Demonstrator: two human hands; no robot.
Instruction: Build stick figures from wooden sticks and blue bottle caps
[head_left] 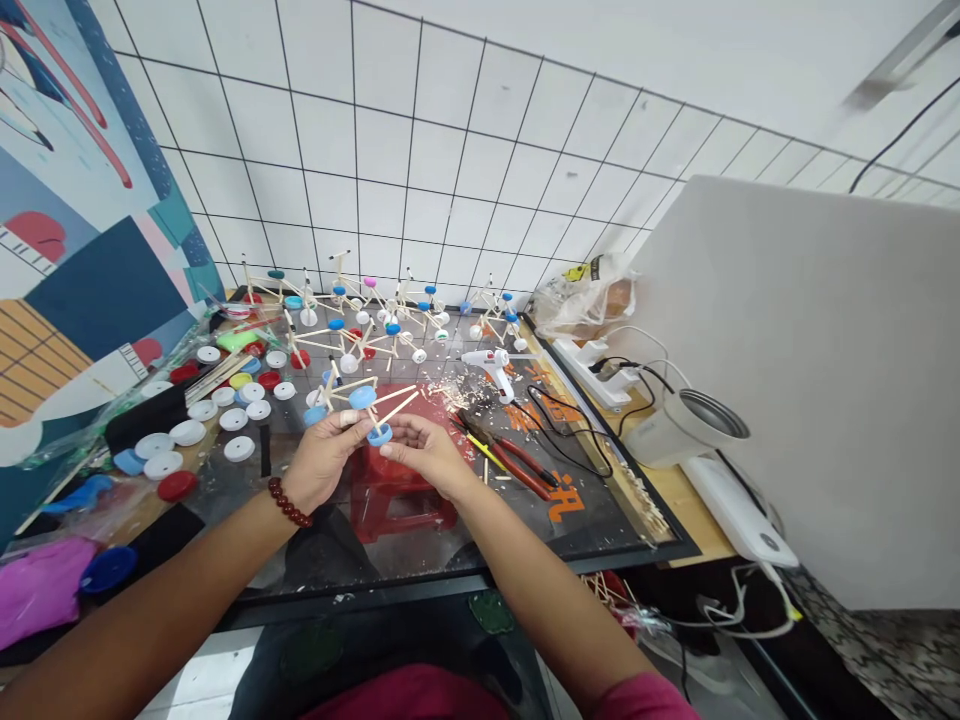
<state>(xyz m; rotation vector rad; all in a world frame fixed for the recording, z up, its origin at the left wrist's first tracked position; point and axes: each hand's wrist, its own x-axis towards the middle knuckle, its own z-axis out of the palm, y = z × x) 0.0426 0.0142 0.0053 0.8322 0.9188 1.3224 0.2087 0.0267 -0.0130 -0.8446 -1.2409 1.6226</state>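
Both hands hold a small model of wooden sticks and blue bottle caps (363,397) above the table's near middle. My left hand (330,455), with a beaded bracelet, is closed on the model's left side. My right hand (427,452) pinches near the light-blue cap (380,435) at its lower end. Two thin sticks (396,408) stick out to the right from it. The fingers partly hide where the sticks meet the caps. Just behind stand several similar stick-and-cap models (394,328) with dark-tipped sticks and white, blue and red caps.
A white glue gun (491,372) lies right of centre, its black cord trailing right. Red-handled pliers (521,462) lie near wood shavings (454,392). Loose white caps (187,432) and plastic bags spread at left. A power strip (596,372) and round container (686,428) stand at right.
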